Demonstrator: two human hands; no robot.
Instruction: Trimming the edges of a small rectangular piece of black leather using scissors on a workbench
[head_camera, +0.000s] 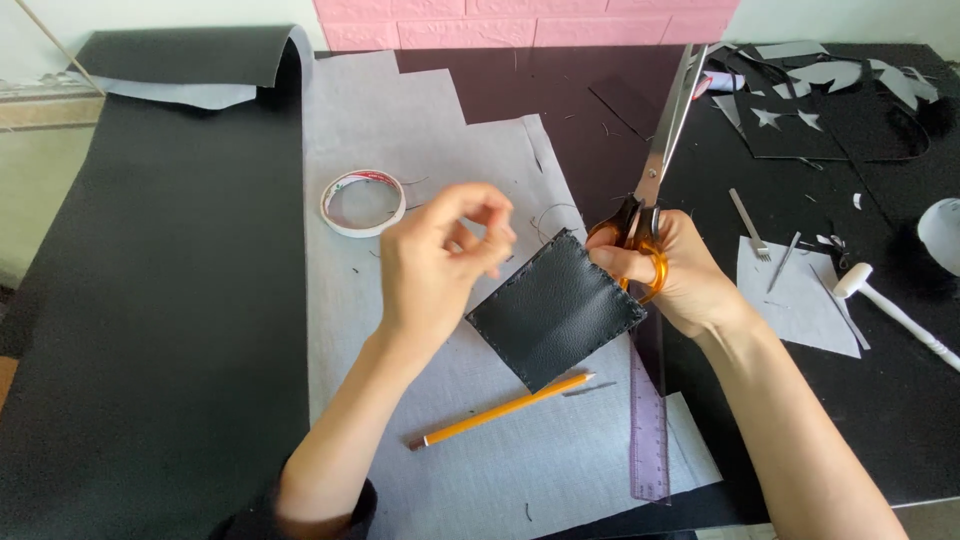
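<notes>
Right hand (670, 275) pins scissors (655, 165) against leather square (555, 310) edge.

One view only, from a camera worn on the head. Looks steeply down and forward over the dark worktable (180, 330), close enough to fill the lower frame with both forearms. Faces toward the pink brick-pattern wall (520, 20) at the top edge, so far side of the table is up, near side is down. Left hand (435, 265) and right hand (675, 275) sit near the centre, slightly above the middle. Reaches the table's right part with the small white mallet (890, 305), cut off at the right edge. No second view to compare.
</notes>
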